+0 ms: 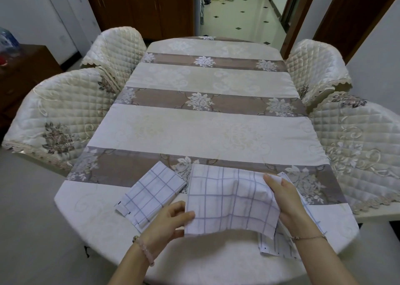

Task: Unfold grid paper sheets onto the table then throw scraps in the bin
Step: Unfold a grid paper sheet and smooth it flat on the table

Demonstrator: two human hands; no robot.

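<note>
A half-opened grid sheet (229, 200) is raised just over the table's near edge, with the left hand (171, 219) pinching its left edge and the right hand (285, 200) grasping its right. A folded sheet (151, 193) lies to its left and another sheet (275, 245) beneath the right. The tablecloth (207, 131) is striped and floral, with quilted chairs (54, 115) alongside and a tiled floor (240, 14) beyond.

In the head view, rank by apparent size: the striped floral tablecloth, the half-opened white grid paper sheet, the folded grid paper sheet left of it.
1. striped floral tablecloth
2. half-opened white grid paper sheet
3. folded white grid paper sheet
Both sheets are similarly near the camera, so the order holds.
</note>
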